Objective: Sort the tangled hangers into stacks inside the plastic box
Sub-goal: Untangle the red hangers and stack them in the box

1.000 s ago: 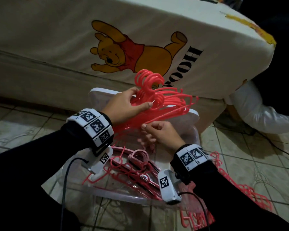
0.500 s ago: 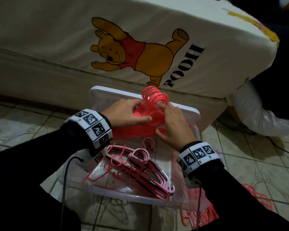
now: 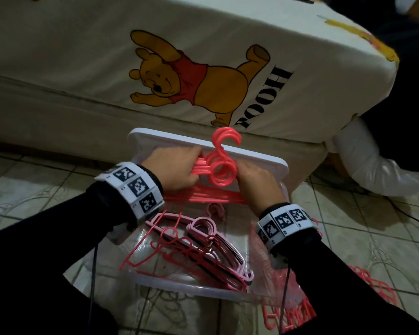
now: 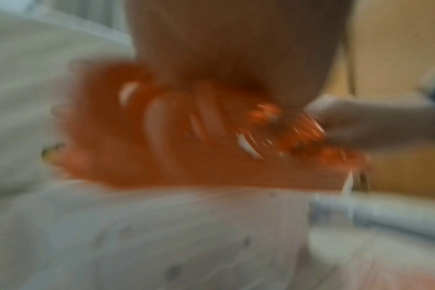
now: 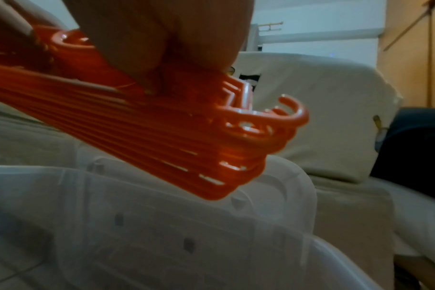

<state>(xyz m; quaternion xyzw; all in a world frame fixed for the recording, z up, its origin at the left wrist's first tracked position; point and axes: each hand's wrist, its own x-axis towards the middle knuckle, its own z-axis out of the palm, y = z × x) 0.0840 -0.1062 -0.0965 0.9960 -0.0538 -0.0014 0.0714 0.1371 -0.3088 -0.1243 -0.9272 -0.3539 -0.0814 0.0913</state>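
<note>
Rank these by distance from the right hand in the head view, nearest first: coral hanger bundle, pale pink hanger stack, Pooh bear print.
1. Coral hanger bundle: gripped by the right hand.
2. Pale pink hanger stack: below-left, in the plastic box.
3. Pooh bear print: beyond, on the mattress.

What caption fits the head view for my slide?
Both hands, left and right, grip a bundle of red hangers over the plastic box, beside a bed.

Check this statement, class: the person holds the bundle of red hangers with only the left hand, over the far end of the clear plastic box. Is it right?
Not quite. In the head view both hands grip the bundle of red hangers: the left hand and the right hand, one on each side. The rest stands: it is over the far end of the clear plastic box.
</note>
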